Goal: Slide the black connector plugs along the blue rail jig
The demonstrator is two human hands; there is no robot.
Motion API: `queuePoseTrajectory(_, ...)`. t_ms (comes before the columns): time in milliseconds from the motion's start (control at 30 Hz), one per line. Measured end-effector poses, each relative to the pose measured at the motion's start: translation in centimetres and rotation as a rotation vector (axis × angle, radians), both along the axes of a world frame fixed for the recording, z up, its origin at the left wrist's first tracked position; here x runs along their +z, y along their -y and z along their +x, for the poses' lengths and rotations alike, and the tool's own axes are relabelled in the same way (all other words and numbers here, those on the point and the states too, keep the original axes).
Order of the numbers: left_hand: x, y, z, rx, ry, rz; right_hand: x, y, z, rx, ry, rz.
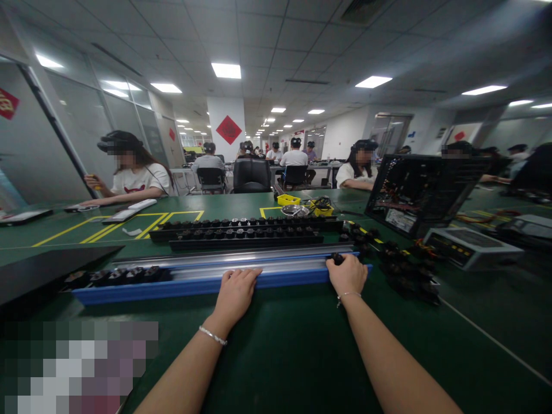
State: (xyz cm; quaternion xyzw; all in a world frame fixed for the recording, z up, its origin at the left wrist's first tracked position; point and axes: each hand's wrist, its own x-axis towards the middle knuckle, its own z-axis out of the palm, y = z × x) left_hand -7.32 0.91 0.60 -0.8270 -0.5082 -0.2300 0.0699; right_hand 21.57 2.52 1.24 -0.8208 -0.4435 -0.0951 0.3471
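Note:
A long blue channel (293, 278) with a shiny metal inner strip lies across the green table in front of me. Several small black parts with metal tops (125, 276) sit in its left end. My left hand (237, 290) rests with fingers stretched over the near wall, around the middle of the channel. Near the right end, my right hand (350, 275) has its fingers closed around a small black part (337, 259) at the channel. The fingers partly hide this part, so its exact kind does not show.
Behind the channel lie black rails filled with black parts (245, 233). Loose black parts (407, 267) are heaped at the right, near a power supply (472, 248) and an open computer case (414, 195). A dark panel (47, 273) lies left. Other people sit across the table.

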Motion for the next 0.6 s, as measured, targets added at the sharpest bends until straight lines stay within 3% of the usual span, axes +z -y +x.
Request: queuePoseTrajectory(600,0.13,0.04,-0.15,0.02,0.0,-0.003,0.02,0.08,0.23,-0.05,-0.028,0.01)
